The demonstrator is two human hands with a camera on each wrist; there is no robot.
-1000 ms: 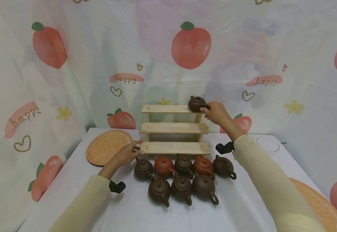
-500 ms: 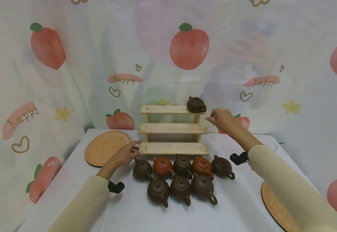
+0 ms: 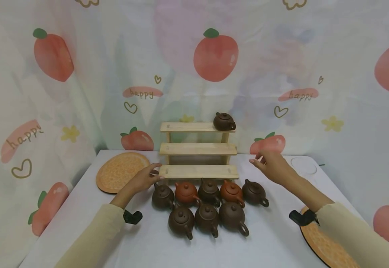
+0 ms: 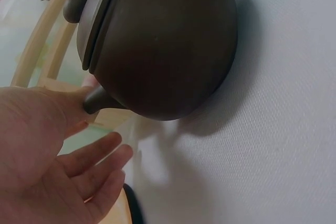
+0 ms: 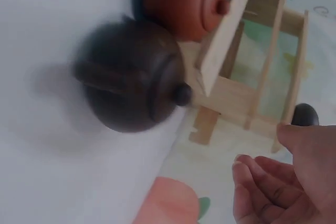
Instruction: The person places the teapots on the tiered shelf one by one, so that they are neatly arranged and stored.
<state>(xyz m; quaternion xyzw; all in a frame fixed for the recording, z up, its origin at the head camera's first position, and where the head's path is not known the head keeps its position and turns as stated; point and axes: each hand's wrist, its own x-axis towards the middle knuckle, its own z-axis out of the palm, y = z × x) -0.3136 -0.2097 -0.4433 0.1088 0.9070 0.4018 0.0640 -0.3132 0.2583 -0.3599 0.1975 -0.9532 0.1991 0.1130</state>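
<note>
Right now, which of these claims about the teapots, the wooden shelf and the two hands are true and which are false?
1. One dark teapot stands on the top tier of the stepped wooden shelf. True.
2. The right hand grips a teapot. False: it holds nothing, its fingers relaxed beside the shelf.
3. The left hand touches the bottom tier's left end. True.
4. All teapots on the table are dark brown. False: two are orange-red.
5. The middle tier holds three teapots. False: it holds none.
</note>
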